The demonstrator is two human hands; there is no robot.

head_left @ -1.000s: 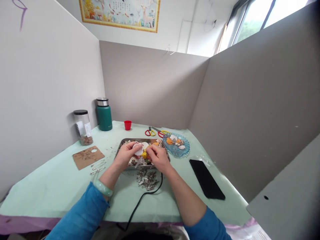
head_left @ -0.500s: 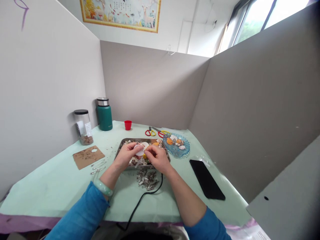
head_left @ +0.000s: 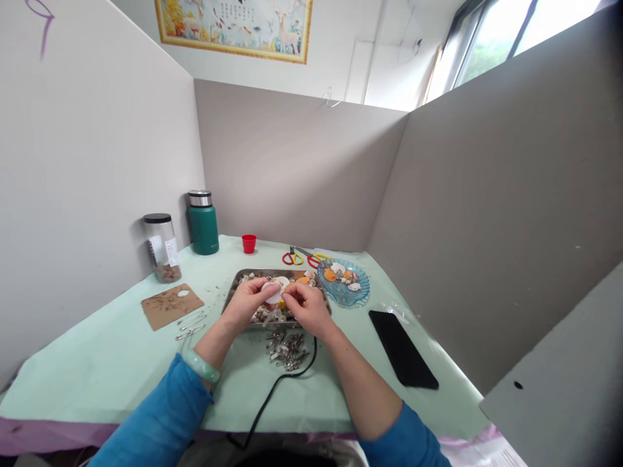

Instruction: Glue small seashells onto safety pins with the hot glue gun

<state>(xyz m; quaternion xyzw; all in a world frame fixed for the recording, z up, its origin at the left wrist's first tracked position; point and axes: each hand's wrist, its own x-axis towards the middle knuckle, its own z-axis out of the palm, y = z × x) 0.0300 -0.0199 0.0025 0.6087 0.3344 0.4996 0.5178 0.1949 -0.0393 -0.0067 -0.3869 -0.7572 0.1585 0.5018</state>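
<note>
My left hand (head_left: pixel 244 303) is closed on a flat white round piece (head_left: pixel 271 294), perhaps a shell, pinched between thumb and fingers. Beside its right edge, the fingers of my right hand (head_left: pixel 308 309) are pressed together; whatever they hold is too small to make out. Both hands are over a metal tray (head_left: pixel 235 283) of mixed shells in white, orange and brown. In front of the tray lies a heap of small metal clasps (head_left: pixel 287 351).
A blue glass plate (head_left: pixel 363 295) of shells stands right of the tray, with scissors (head_left: pixel 293 257) behind. Leftward are a cardboard piece (head_left: pixel 163 311), safety pins (head_left: pixel 191 324), a jar (head_left: pixel 163 246), and a green flask (head_left: pixel 204 227). A black cable (head_left: pixel 272 389) and a black phone-like slab (head_left: pixel 403 350) lie nearer.
Almost nothing differs. My right fingers have shifted very slightly at the edge of the white piece; my left hand keeps its hold.
</note>
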